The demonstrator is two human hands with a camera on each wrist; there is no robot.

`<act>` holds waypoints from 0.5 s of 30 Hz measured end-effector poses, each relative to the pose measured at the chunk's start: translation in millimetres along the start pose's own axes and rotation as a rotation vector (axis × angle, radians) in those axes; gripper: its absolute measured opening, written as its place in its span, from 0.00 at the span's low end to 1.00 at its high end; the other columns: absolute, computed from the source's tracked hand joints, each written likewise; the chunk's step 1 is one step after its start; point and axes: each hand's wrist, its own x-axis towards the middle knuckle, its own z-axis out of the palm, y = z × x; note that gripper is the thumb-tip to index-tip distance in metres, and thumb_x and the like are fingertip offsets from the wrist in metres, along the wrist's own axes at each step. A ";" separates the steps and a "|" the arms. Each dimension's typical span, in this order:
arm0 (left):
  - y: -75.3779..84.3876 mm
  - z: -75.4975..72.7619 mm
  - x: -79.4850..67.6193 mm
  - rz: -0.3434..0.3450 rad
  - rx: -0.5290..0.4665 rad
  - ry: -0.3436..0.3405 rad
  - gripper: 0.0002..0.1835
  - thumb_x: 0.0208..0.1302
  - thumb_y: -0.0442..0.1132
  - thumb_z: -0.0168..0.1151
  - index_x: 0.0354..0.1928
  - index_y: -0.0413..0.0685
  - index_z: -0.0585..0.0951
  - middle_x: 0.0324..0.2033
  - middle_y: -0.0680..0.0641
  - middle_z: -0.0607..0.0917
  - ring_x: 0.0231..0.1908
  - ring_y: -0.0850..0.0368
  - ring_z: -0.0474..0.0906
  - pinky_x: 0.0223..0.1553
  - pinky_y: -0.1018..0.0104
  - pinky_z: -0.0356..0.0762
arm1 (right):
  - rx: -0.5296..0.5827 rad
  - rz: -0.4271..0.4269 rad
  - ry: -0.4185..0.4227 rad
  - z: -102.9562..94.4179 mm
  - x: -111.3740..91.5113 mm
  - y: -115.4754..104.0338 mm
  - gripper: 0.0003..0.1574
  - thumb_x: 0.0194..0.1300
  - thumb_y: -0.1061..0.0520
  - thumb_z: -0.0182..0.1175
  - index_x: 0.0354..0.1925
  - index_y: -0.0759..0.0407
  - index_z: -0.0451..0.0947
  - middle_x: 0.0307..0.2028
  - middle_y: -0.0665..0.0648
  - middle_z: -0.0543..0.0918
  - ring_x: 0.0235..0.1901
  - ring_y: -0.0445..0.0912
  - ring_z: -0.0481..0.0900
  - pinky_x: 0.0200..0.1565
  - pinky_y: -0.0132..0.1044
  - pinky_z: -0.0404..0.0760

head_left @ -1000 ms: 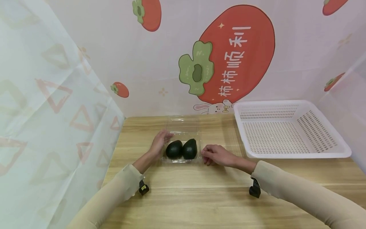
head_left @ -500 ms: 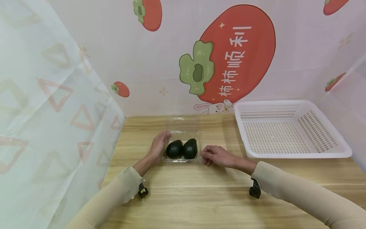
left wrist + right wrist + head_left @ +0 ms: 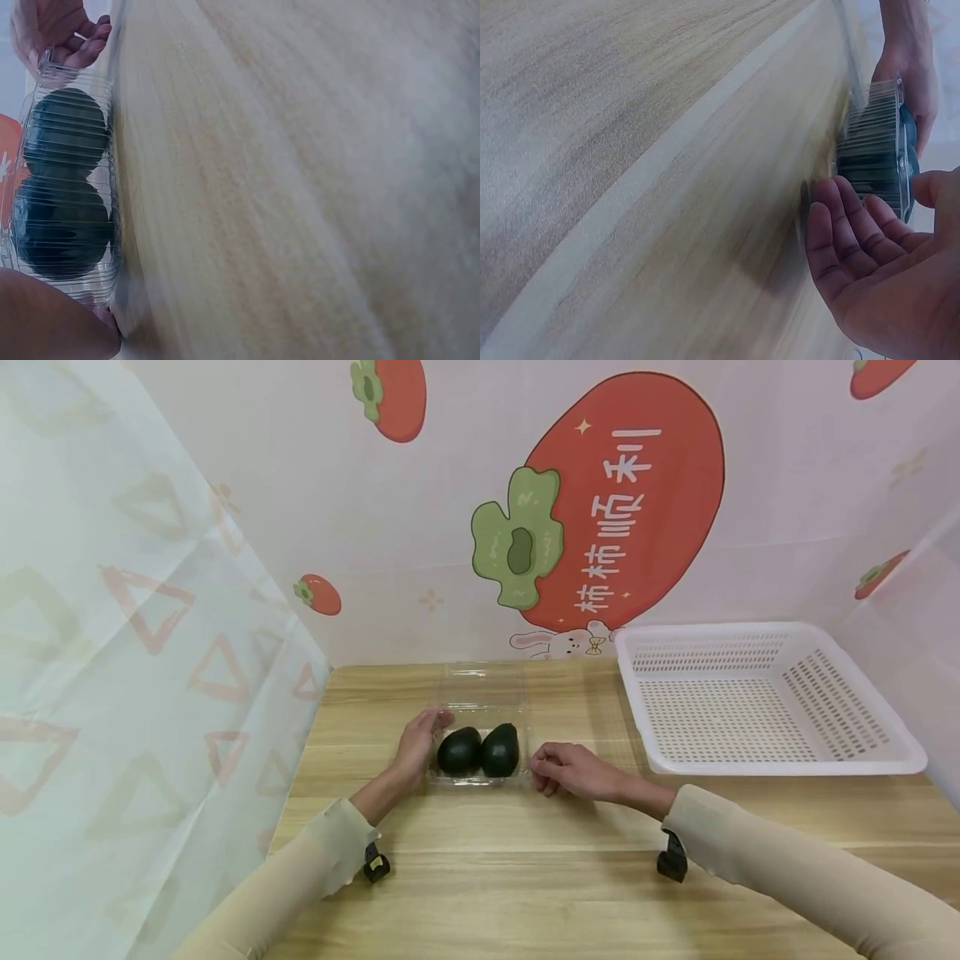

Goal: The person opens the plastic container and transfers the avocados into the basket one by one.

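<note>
Two dark green avocados (image 3: 500, 751) lie side by side in a clear plastic clamshell box (image 3: 471, 781), its lid (image 3: 483, 685) laid back toward the wall. Along the box's left side rests my left hand (image 3: 416, 745), fingertips at the far left corner by the hinge. My right hand (image 3: 570, 770) is at the right side, its fingers loosely bent close to the rim; whether they touch it is unclear. The right wrist view shows the right palm (image 3: 900, 300) turned up next to the ribbed box wall (image 3: 870, 142), nothing in its grasp. Ribbed plastic covers the avocados (image 3: 64, 225) in the left wrist view.
A white perforated plastic basket (image 3: 637, 718) stands at the right on the wooden table (image 3: 480, 877). Behind the table rises a wall cloth (image 3: 390, 527) printed with persimmons, and a patterned cloth (image 3: 150, 693) closes off the left side.
My left fingers have shifted slightly toward me along the box's left side. The right hand, the box and the avocados look the same.
</note>
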 end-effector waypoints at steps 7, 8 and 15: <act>-1.8 -0.2 0.3 -0.002 0.016 -0.007 0.24 0.89 0.45 0.37 0.65 0.36 0.77 0.67 0.35 0.79 0.72 0.41 0.71 0.79 0.46 0.57 | -0.088 -0.016 0.016 -6.4 -3.0 -2.8 0.17 0.83 0.52 0.53 0.51 0.65 0.80 0.37 0.59 0.89 0.37 0.52 0.87 0.39 0.46 0.88; -1.8 -0.2 0.3 0.000 0.017 -0.008 0.24 0.89 0.45 0.37 0.65 0.36 0.77 0.67 0.35 0.79 0.72 0.41 0.71 0.79 0.45 0.58 | -0.111 -0.018 0.023 -7.5 -3.3 -3.5 0.17 0.83 0.52 0.54 0.52 0.65 0.80 0.37 0.59 0.89 0.36 0.52 0.87 0.38 0.44 0.88; -1.4 0.5 0.2 0.007 0.008 -0.004 0.24 0.89 0.44 0.37 0.65 0.36 0.77 0.66 0.34 0.80 0.72 0.40 0.71 0.79 0.45 0.58 | -0.344 -0.079 0.112 -15.8 -3.8 -11.7 0.19 0.80 0.54 0.57 0.56 0.68 0.79 0.39 0.56 0.88 0.39 0.47 0.85 0.41 0.39 0.83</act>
